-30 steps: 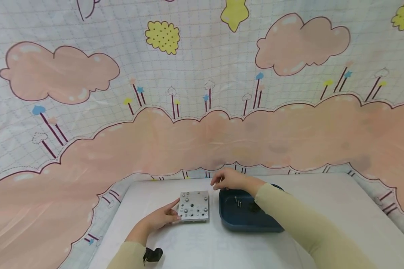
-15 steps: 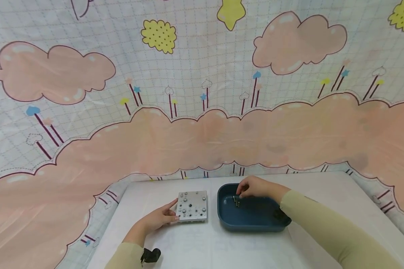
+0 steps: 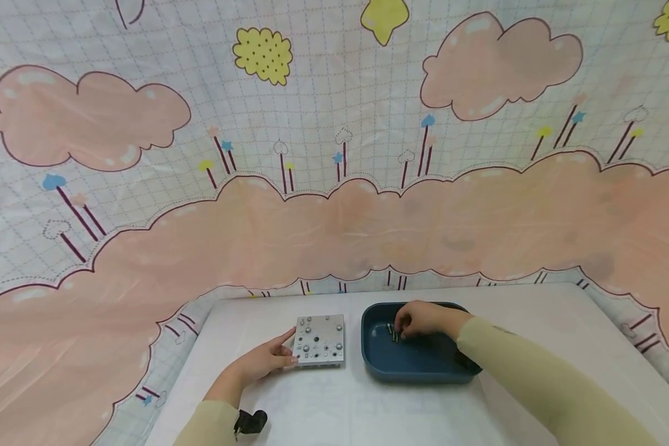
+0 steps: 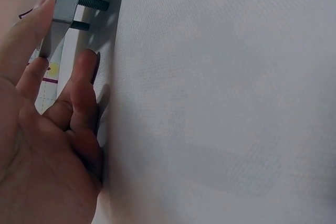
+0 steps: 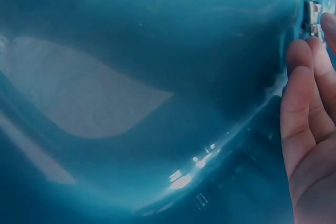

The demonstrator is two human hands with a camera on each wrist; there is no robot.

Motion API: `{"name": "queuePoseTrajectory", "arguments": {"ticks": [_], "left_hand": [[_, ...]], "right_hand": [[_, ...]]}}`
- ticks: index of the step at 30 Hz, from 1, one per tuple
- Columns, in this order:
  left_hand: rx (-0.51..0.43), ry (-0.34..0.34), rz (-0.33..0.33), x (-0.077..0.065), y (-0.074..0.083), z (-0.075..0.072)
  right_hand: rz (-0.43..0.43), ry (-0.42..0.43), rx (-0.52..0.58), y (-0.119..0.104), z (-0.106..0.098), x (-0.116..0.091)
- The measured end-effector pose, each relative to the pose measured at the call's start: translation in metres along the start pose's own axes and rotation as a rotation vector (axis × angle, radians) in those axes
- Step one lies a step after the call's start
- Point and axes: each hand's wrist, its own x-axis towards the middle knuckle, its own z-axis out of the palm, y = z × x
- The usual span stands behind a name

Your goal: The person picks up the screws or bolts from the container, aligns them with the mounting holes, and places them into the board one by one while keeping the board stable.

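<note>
One nearly square, silver-grey metal plate (image 3: 319, 341) is at the white-covered counter (image 3: 323, 409), studded face up, its near edge running roughly left to right; the sides look too alike to tell a long axis. Dark threaded bolts (image 4: 94, 2) point down from its underside (whether they touch the counter, I cannot tell). The left hand (image 3: 264, 360) has its grip pinching the plate's left side between thumb and finger. Just right of the plate, apart from it, is a dark-blue, rounded rectangular tray (image 3: 418, 376), its long axis left to right. The right hand (image 3: 430, 318) reaches into it, fingers bent, tips just beside small, slim metal screws (image 3: 396, 338) that lie with their long axes roughly near to far. A shiny metal piece (image 5: 313, 14) shows at those fingertips; whether this grip pinches it, I cannot tell.
</note>
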Motion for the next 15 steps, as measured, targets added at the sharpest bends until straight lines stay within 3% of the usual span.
{"name": "queuePoseTrajectory", "arguments": {"ticks": [15], "left_hand": [[0.009, 0.013, -0.034, 0.0032, -0.0018, -0.0004]], "right_hand": [[0.04, -0.007, -0.136, 0.0024, 0.009, 0.0067]]}}
